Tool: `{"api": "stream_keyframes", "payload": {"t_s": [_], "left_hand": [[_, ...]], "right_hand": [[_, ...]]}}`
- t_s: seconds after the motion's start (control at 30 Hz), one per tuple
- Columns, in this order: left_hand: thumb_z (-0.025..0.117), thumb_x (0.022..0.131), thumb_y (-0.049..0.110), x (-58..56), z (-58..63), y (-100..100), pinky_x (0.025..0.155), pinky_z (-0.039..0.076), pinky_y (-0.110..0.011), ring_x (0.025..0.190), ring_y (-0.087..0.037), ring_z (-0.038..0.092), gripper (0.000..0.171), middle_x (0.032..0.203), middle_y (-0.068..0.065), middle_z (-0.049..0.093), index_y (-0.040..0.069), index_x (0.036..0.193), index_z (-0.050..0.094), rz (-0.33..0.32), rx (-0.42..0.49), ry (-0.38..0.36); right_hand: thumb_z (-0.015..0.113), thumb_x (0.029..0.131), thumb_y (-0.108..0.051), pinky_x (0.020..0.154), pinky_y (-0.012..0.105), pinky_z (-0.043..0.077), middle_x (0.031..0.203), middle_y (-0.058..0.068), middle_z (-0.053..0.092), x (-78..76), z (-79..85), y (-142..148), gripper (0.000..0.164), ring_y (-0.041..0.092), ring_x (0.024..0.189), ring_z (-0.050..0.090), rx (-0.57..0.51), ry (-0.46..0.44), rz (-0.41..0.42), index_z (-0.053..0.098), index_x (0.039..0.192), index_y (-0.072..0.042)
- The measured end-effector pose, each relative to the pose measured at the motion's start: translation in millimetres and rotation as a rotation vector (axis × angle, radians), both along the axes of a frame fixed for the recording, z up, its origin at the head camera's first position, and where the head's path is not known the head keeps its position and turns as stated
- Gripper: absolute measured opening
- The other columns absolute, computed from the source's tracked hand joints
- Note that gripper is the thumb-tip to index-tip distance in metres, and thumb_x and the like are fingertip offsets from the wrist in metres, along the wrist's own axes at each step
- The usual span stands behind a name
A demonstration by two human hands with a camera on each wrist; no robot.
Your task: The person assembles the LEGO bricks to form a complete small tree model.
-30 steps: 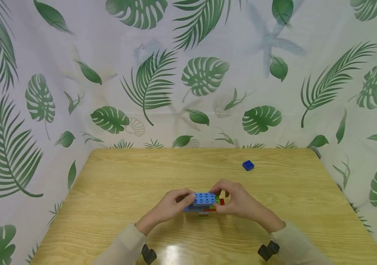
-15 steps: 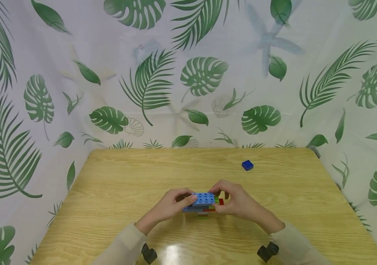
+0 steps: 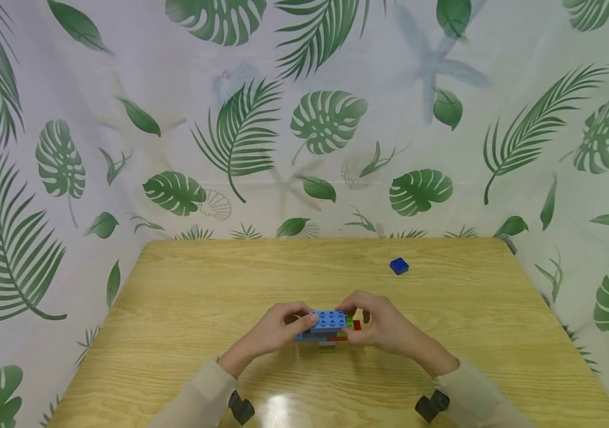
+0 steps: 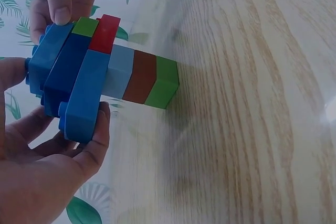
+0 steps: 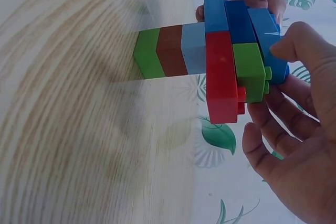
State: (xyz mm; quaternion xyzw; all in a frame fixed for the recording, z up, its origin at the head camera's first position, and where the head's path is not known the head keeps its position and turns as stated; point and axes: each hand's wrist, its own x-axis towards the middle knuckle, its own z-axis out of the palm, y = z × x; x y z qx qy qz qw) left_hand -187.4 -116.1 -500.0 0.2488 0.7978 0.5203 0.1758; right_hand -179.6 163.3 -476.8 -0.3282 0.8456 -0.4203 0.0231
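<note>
A stack of toy bricks stands near the middle of the wooden table: a light blue studded brick on top, darker blue, red and green bricks under it, then a narrow column of pale blue, brown and green down to the table. My left hand grips the blue top bricks from the left, thumb and fingers curled round them. My right hand pinches the right end, thumb on the blue brick, fingers by the red and green bricks.
A small dark blue brick lies alone on the table, back right of the stack. Leaf-patterned curtains close in the table at the back and both sides. The table's near edge lies just below my sleeves.
</note>
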Motion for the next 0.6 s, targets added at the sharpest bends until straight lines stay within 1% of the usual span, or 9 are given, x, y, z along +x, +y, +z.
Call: {"api": "stream_keyframes", "payload": {"t_s": [0.07,0.2,0.33,0.47,0.53,0.6], "left_hand": [[0.055,0.110,0.035,-0.7,0.0,0.2,0.079,0.055,-0.030,0.094,-0.011,0.069,0.034,0.119,-0.012,0.074,0.009,0.123,0.073,0.001,0.003,-0.006],[0.055,0.110,0.035,-1.6,-0.5,0.2,0.076,0.054,-0.030,0.090,-0.011,0.069,0.034,0.119,-0.013,0.073,0.009,0.121,0.073,-0.002,0.011,-0.010],[0.056,0.110,0.034,-1.8,-1.0,0.1,0.075,0.054,-0.029,0.088,-0.011,0.069,0.033,0.120,-0.014,0.073,0.008,0.121,0.074,-0.002,0.011,-0.009],[0.056,0.110,0.034,-2.2,-1.3,0.5,0.074,0.054,-0.029,0.087,-0.012,0.069,0.033,0.120,-0.014,0.073,0.008,0.121,0.074,-0.001,0.008,-0.010],[0.057,0.110,0.034,-2.6,-1.1,1.1,0.074,0.053,-0.029,0.087,-0.012,0.069,0.033,0.120,-0.014,0.073,0.008,0.121,0.074,0.001,0.006,-0.013],[0.057,0.110,0.035,-2.7,-0.3,1.5,0.074,0.053,-0.029,0.087,-0.013,0.069,0.033,0.119,-0.014,0.073,0.009,0.121,0.074,0.003,0.002,-0.013]], "right_hand": [[0.080,0.085,-0.007,0.072,0.034,0.053,0.106,-0.005,0.070,-0.4,0.1,0.2,0.034,0.018,0.093,0.060,0.001,-0.003,0.003,0.072,0.116,-0.018],[0.080,0.084,-0.007,0.070,0.033,0.053,0.106,-0.005,0.070,-1.3,0.5,0.7,0.034,0.009,0.093,0.057,0.002,-0.001,0.004,0.073,0.115,-0.018],[0.080,0.084,-0.006,0.068,0.031,0.053,0.105,-0.005,0.070,-2.1,-0.7,1.0,0.034,0.005,0.092,0.056,-0.005,0.004,0.009,0.073,0.115,-0.018],[0.080,0.084,-0.005,0.066,0.028,0.052,0.104,-0.004,0.070,-2.9,-2.9,1.3,0.034,0.007,0.091,0.056,-0.015,0.011,0.016,0.074,0.115,-0.017],[0.080,0.084,-0.005,0.066,0.027,0.052,0.104,-0.004,0.070,-3.2,-3.7,1.6,0.034,0.010,0.091,0.057,-0.017,0.011,0.019,0.073,0.115,-0.017],[0.080,0.085,-0.005,0.066,0.027,0.052,0.105,-0.004,0.070,-3.5,-4.1,1.9,0.034,0.016,0.091,0.059,-0.019,0.006,0.024,0.073,0.116,-0.017]]}}
